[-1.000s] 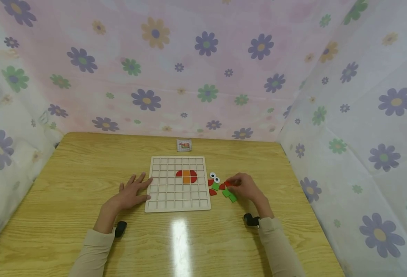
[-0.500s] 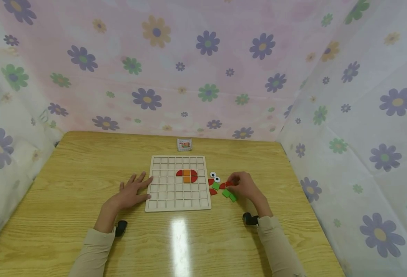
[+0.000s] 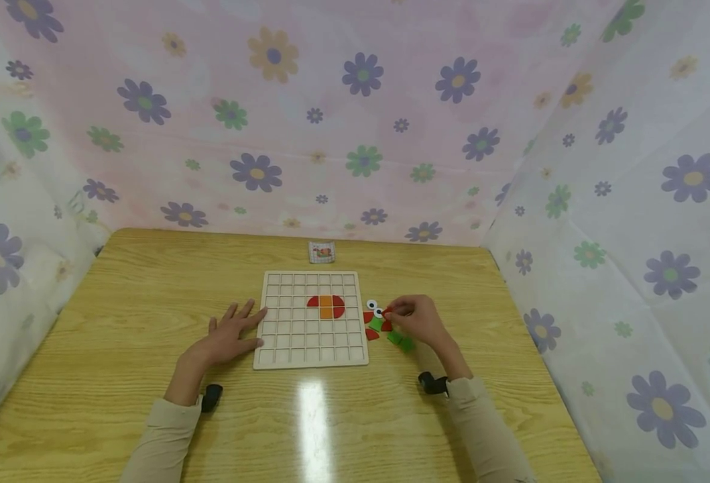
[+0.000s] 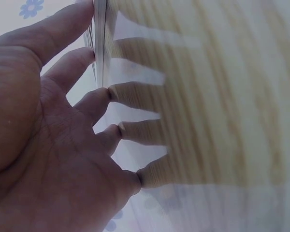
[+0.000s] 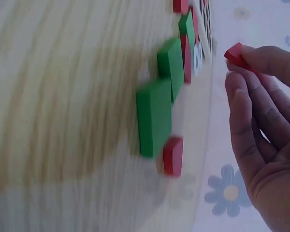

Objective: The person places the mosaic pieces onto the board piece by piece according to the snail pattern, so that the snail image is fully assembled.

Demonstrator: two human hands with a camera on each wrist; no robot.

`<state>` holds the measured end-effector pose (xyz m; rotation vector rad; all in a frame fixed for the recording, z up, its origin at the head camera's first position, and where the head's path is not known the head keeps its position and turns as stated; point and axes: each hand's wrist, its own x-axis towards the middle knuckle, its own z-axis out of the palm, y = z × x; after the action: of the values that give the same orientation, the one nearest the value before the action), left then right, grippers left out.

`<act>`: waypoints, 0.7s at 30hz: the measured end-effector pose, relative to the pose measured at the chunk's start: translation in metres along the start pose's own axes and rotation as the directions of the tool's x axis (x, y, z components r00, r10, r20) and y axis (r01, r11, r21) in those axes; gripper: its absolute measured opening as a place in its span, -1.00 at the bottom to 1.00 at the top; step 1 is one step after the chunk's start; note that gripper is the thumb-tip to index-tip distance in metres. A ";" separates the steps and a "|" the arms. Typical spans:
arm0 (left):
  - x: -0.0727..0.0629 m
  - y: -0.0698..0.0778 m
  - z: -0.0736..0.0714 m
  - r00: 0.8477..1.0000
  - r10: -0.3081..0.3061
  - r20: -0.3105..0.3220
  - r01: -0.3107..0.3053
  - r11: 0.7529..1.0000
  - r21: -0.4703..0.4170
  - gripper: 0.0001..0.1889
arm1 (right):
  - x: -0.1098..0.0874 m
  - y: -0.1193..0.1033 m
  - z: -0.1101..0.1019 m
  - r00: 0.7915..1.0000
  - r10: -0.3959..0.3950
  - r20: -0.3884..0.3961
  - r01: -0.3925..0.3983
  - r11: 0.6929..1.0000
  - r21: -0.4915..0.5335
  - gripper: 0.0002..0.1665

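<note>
With thumb and finger my right hand [image 3: 420, 318] pinches a small red tile [image 5: 237, 54], held off the table beside the loose tiles. My left hand [image 3: 228, 337] lies with fingers spread at the left edge of a wooden grid board [image 3: 283, 339]; thumb and index fingertips touch that edge. On the board, two orange square tiles [image 3: 326, 307] sit between red curved-edge tiles [image 3: 338, 307]. Right of the board lie green tiles [image 5: 157, 116], more red tiles [image 3: 372, 334] and two round eye tiles [image 3: 371, 304]. The held tile's full shape is partly hidden by the fingers.
A small picture card [image 3: 322, 252] lies behind the board, near the back of the wooden table [image 3: 149, 282]. Flowered cloth [image 3: 306, 134] hangs behind and at both sides. Another red tile [image 5: 173, 156] lies beside the green ones in the right wrist view.
My right hand has lifted a red tile from the table and moved slightly left, toward the board. The left hand and the board have stayed in place.
</note>
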<state>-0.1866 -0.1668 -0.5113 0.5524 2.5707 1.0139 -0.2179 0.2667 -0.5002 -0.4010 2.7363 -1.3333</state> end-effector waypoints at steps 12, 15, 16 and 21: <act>0.001 0.001 -0.001 1.000 -0.005 0.011 0.005 1.000 -0.005 -0.27 | -0.001 -0.019 0.029 0.999 0.048 0.020 -0.051 0.972 0.231 -0.73; 0.001 0.001 -0.001 1.000 -0.007 0.007 0.007 1.000 -0.003 -0.28 | -0.002 -0.025 0.042 0.997 0.022 0.069 -0.041 0.961 0.274 -0.67; 0.001 0.001 -0.001 1.000 -0.008 0.007 0.008 1.000 -0.002 -0.28 | -0.002 -0.027 0.046 0.996 0.016 0.085 -0.039 0.960 0.276 -0.67; 0.000 0.001 -0.001 1.000 -0.012 0.010 0.012 1.000 0.007 -0.28 | -0.003 -0.037 0.063 0.986 0.028 0.163 -0.073 0.958 0.278 -0.77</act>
<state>-0.1873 -0.1669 -0.5099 0.5417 2.5667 0.9957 -0.1964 0.1971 -0.5105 -0.3917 2.3664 -1.5761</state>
